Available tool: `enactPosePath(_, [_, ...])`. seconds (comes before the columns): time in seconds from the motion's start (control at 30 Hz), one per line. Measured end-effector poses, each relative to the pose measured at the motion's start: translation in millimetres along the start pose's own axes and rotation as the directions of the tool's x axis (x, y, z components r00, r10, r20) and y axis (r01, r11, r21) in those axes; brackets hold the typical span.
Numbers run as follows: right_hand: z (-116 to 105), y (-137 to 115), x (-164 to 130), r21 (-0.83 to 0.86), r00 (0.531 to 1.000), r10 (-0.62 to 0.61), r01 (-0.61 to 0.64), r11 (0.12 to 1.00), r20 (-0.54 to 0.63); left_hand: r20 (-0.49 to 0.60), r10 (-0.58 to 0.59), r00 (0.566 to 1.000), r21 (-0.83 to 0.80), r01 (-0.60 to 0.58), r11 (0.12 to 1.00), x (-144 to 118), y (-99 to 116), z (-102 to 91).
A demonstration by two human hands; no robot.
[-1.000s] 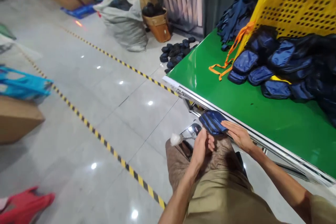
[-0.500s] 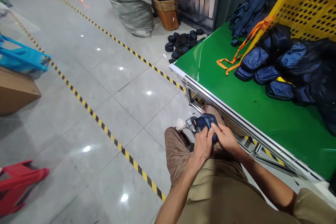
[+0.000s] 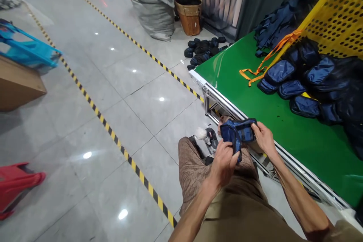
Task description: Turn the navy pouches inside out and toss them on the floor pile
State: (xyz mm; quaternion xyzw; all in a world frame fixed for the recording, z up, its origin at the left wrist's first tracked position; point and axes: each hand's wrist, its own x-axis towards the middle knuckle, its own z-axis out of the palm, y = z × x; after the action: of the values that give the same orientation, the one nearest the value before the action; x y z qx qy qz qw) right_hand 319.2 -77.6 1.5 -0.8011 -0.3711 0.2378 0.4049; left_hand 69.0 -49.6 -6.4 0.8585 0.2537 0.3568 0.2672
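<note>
Over my lap, a small dark blue pouch (image 3: 237,130) is spread open between both hands, its inside showing. My left hand (image 3: 225,159) grips its near lower edge, fingers curled round the fabric. At its far right end, my right hand (image 3: 263,136) pinches the rim between thumb and fingers, beside the table edge. Several similar blue pouches (image 3: 280,71) lie heaped on the green table (image 3: 235,83) against a yellow perforated panel (image 3: 340,19).
An orange strap (image 3: 255,72) hangs from the panel frame onto the table. Dark rolled pieces (image 3: 202,51) lie on the floor by a brown bin (image 3: 190,19) and a grey sack (image 3: 154,15). Striped tape (image 3: 113,132) crosses the floor. A red stool (image 3: 19,185) stands at left.
The pouch, closed and flat in my hands before, is now pulled open. My right hand has moved right and up with its end. The view has shifted slightly.
</note>
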Motion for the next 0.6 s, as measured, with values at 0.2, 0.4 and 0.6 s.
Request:
enactPosePath(0.2, [16.0,-77.6,-36.6,-0.017,0.977,-0.078,0.076,0.997,-0.200,0.004,0.147,0.989,-0.153,-0.145,0.978,14.6,17.9,-22.2])
enactPosePath(0.4, [56.4,-136.0,-71.0,0.071,0.943,-0.334,0.334,0.940,-0.013,-0.250,-0.682,0.687,-0.572,0.464,0.677,-6.5,17.6,-66.4])
enactPosePath(0.6, [130.2,-162.7,-76.5,0.050,0.645,-0.680,0.711,0.701,0.348,-0.310,-0.893,0.327,-0.659,0.603,0.450,-18.7,-17.6,-99.8])
